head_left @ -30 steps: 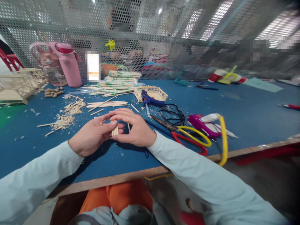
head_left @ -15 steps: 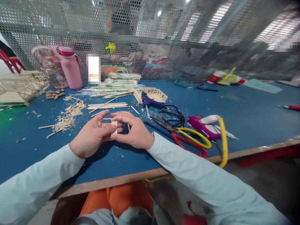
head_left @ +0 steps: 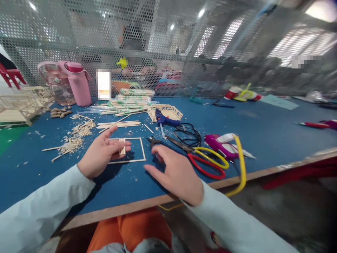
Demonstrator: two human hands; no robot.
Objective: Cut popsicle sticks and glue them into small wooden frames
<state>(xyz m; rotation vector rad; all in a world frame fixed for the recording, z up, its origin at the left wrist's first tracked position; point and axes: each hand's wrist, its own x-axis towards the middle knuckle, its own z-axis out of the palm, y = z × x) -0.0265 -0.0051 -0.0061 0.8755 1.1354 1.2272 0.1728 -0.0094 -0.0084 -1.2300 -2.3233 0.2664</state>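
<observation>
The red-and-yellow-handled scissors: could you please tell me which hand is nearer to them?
Right. The right hand is just left of the scissors, while the left hand is farther left, holding short sticks and partly hiding the stick frame.

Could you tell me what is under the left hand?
Under the left hand, which holds short sticks, a stick frame lies on the blue table. Its right side and parts of its near and far edges show; its left end is hidden by the hand.
</observation>
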